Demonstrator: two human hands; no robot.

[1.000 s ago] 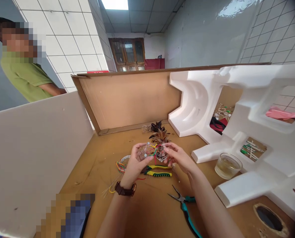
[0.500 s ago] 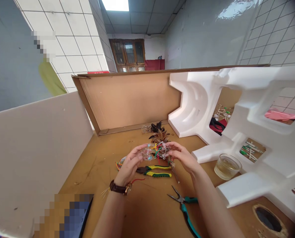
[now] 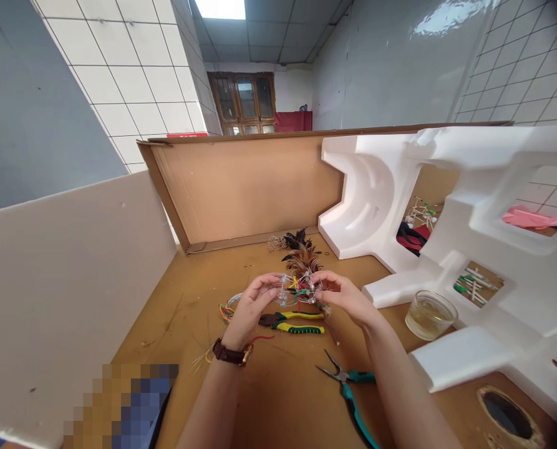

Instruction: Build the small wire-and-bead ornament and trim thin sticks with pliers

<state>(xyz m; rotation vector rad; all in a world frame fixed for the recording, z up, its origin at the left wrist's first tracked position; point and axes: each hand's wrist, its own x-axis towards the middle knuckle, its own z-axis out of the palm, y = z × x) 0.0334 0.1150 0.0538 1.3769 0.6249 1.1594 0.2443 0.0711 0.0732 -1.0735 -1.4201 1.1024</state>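
Note:
Between my two hands is a small wire frame with clear beads (image 3: 299, 289), tied with bits of yellow, red and green. My left hand (image 3: 254, 304), with a watch (image 3: 231, 353) on its wrist, pinches the frame's left end. On the right end, the fingers of my right hand (image 3: 343, 297) are closed. Just below lie yellow-and-green pliers (image 3: 299, 325), jaws toward my left hand. Teal-handled long-nose pliers (image 3: 346, 380) rest spread near my right forearm. Behind the frame is a bunch of brown and black feathers (image 3: 302, 259), partly hidden by it.
A cardboard panel (image 3: 245, 193) stands at the back, and a white foam block (image 3: 367, 199) with cutouts on the right. A glass bowl of yellowish liquid (image 3: 430, 315) sits by the foam. Coloured cords (image 3: 226, 312) lie left of my hand. The table has a round hole (image 3: 507, 411).
The wire frame has turned slightly in my fingers, and my left hand has shifted a little. Both hands keep hold of it. The pliers lie where they were.

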